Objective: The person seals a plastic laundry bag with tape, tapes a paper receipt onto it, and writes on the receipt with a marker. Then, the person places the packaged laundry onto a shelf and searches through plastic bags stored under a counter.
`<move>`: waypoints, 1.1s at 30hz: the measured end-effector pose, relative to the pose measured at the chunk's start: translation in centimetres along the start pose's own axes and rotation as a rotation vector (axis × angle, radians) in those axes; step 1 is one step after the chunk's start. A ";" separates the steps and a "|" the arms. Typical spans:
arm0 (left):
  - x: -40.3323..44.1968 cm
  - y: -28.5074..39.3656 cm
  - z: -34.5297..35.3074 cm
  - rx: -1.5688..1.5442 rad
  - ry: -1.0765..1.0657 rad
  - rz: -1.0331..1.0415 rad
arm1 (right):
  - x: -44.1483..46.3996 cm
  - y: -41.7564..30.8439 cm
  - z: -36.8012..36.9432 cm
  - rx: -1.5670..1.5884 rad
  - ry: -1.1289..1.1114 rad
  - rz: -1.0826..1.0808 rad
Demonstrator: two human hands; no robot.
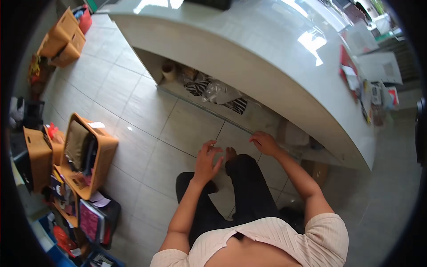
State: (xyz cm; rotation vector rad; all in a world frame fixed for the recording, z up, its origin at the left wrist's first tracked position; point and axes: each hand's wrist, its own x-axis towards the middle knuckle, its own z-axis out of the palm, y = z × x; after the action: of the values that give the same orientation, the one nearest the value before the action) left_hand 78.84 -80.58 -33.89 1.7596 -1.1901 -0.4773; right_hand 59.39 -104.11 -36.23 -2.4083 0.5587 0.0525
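Observation:
My left hand (pixel 208 161) hangs in the air above my lap, its fingers spread and holding nothing. My right hand (pixel 265 143) is close to the front edge of the low shelf (pixel 262 113) under the counter, with fingers loosely bent and apart. Whether its fingertips touch that edge I cannot tell. On the shelf lie a zebra-striped item (pixel 238 105) and crumpled clear plastic (pixel 219 92). A round roll (pixel 169 71), tape-like in shape, stands at the shelf's left end.
A glossy white counter (pixel 231 35) curves overhead across the front. Orange plastic crates (pixel 109 142) stand on the tiled floor at left, filled with folded goods. More crates (pixel 62 38) are stacked at upper left. Papers (pixel 351 78) lie on the counter's right side.

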 end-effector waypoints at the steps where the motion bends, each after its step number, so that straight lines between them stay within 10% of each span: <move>1: 0.0 -3.0 1.5 0.028 -0.028 -0.007 | 2.1 2.8 2.3 -0.017 -0.076 0.004; 7: 1.1 -21.6 4.5 0.126 -0.282 -0.086 | 17.7 22.0 13.8 -0.315 -0.029 -0.052; 14: 0.6 -26.1 5.3 0.299 -0.237 -0.203 | 28.9 36.6 19.5 -0.779 0.153 0.062; 33: 0.0 -25.4 6.7 0.389 -0.430 -0.423 | 29.7 38.3 22.2 -0.943 0.289 -0.065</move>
State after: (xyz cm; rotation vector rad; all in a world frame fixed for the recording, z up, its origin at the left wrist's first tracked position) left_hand 87.06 -81.21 -58.84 2.3430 -1.2592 -0.9638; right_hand 73.11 -128.36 -81.69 -3.3861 0.6836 -0.0823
